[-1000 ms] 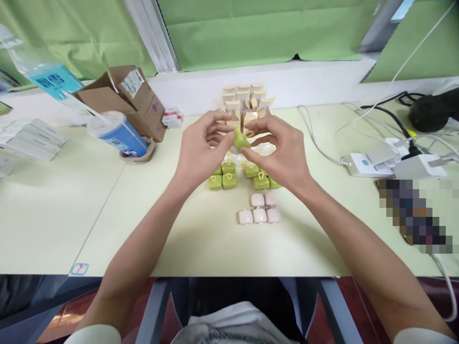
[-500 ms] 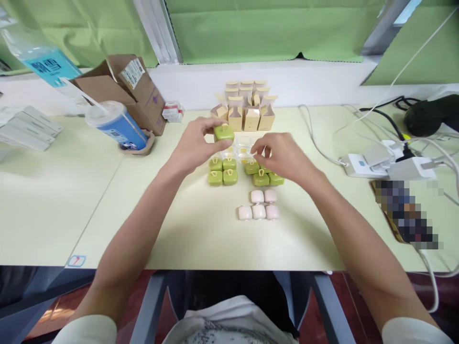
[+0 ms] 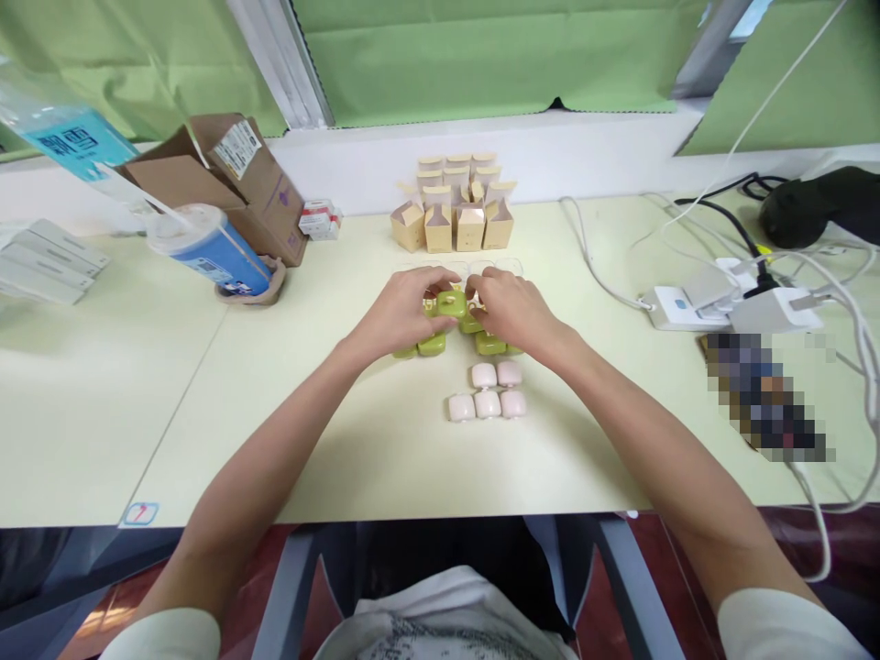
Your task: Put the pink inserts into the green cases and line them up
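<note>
While my left hand (image 3: 399,312) pinches a green case (image 3: 452,305), long axis crosswise, loop (image 3: 450,299) uppermost, my right hand (image 3: 514,305) curls beside it, grip unclear; tabletop (image 3: 385,458) below, curtains (image 3: 481,64) beyond.

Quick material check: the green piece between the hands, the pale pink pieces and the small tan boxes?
Green piece: probably hard plastic, glossy, judging by its sheen; glazed ceramic is possible.
Pale pink pieces: smooth and shiny, likely plastic too, going by their soft highlights.
Tan boxes: matte, almost certainly thin card, as several show thin upright flaps.
</note>
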The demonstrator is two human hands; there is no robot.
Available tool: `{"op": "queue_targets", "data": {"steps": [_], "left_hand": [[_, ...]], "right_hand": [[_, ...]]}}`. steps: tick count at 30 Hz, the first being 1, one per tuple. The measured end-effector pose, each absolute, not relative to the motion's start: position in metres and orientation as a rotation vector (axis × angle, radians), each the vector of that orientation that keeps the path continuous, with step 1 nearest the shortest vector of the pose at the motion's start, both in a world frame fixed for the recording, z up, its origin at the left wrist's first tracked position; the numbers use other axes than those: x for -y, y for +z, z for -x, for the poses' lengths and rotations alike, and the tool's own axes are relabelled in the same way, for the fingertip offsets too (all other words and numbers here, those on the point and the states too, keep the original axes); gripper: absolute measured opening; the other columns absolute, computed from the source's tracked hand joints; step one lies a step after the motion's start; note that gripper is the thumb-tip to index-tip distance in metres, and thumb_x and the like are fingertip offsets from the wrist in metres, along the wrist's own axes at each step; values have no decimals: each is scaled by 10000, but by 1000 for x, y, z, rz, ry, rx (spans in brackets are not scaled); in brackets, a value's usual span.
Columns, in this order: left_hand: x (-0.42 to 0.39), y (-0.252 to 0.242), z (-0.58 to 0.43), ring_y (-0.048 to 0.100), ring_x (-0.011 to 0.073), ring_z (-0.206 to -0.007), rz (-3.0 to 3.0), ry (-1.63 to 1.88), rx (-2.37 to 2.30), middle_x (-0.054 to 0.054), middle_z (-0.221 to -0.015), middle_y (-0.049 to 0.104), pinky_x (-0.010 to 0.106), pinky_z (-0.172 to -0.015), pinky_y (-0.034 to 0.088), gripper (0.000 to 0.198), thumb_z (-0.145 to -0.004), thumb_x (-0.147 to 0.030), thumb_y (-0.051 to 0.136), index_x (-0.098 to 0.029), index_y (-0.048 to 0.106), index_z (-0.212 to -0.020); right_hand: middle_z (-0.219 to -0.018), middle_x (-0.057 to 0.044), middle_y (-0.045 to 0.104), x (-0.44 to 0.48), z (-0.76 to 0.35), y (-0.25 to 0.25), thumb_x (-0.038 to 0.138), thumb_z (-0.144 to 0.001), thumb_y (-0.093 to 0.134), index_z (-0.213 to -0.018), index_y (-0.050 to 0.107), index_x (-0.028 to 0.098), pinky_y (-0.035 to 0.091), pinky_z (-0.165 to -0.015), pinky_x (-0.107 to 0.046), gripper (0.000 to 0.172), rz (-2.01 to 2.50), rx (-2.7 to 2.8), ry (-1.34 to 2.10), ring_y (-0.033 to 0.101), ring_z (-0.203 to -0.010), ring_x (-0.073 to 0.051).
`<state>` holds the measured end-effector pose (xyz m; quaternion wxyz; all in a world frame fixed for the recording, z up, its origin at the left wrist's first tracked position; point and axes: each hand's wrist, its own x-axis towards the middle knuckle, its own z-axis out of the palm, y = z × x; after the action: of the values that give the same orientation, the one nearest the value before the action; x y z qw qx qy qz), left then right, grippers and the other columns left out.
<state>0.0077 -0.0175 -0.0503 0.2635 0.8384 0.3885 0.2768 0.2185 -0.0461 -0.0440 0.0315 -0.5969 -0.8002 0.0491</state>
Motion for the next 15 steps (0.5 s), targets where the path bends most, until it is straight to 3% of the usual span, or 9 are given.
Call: {"op": "queue_targets", "data": {"steps": [4, 8, 15], "left_hand": [[20, -48, -10, 811, 291, -1039, -2305, 732, -1063, 86, -1164, 852, 507, -1050, 683, 465, -748, -285, 843, -208, 779, -1201], [18, -47, -8, 808, 263, -999, -2287, 786, -1048, 70, -1116, 852, 468, -1030, 688, 422, -734, -281, 846, -212, 771, -1144], [14, -48, -7, 798, 242, -994, -2257, 844, -1049, 55, -1083, 846, 436, -1023, 684, 406, -734, -325, 872, -217, 742, -1104]], "right_hand": [[-1309, -198, 758, 45, -219, -46, 89, -1040, 557, -1244, 781, 157, 419, -746, -392, 310, 1831, 2482, 160, 741, -1081, -351], [-1324, -198, 752, 43, -220, -48, 109, -1045, 580, -1289, 777, 162, 448, -770, -376, 318, 1820, 2463, 176, 727, -1076, -330], [-1250, -182, 774, 43, -230, -41, 58, -1004, 610, -1096, 811, 160, 446, -782, -361, 243, 1738, 2450, 239, 733, -1077, -318]]}}
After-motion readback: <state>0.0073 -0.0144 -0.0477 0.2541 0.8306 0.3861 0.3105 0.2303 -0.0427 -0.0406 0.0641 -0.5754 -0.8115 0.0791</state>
